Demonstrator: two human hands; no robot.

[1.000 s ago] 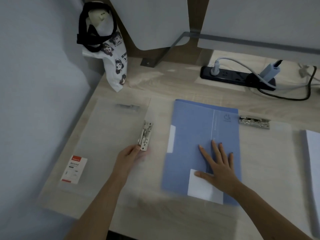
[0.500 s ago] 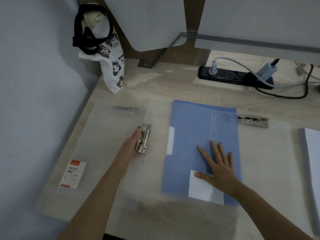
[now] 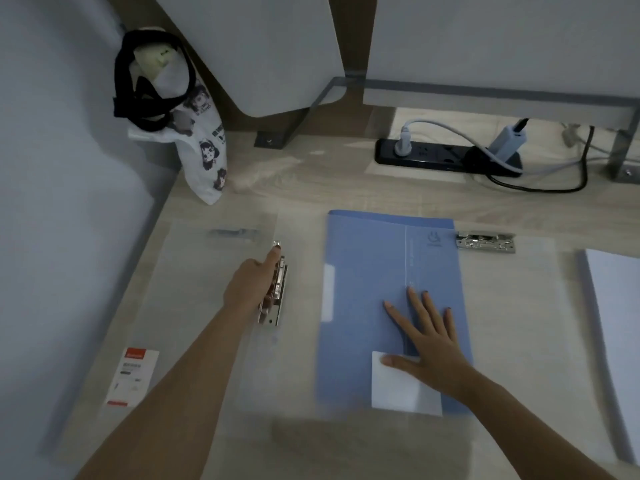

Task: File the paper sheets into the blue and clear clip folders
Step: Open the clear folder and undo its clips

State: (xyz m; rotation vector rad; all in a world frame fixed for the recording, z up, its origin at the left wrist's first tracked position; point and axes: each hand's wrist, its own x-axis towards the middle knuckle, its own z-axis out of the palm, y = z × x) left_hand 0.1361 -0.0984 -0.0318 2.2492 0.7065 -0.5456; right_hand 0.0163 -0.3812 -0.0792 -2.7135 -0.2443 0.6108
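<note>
Left hand (image 3: pixel 246 289) on metal clip (image 3: pixel 280 295)

Shiny metal clip (image 3: pixel 273 292), frosted plastic clear folder (image 3: pixel 194 292), matt wood-grain desk (image 3: pixel 311 188).

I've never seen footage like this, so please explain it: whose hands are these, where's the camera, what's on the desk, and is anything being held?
No machine here: a person's bare hands, filmed by a camera on their head looking down. On the desk lie a clear folder, a blue folder and a paper stack at the right. The left hand lies on the clear folder's metal clip, index finger along it; a grip can't be confirmed. The right hand presses flat on the blue folder, holding nothing.
</note>
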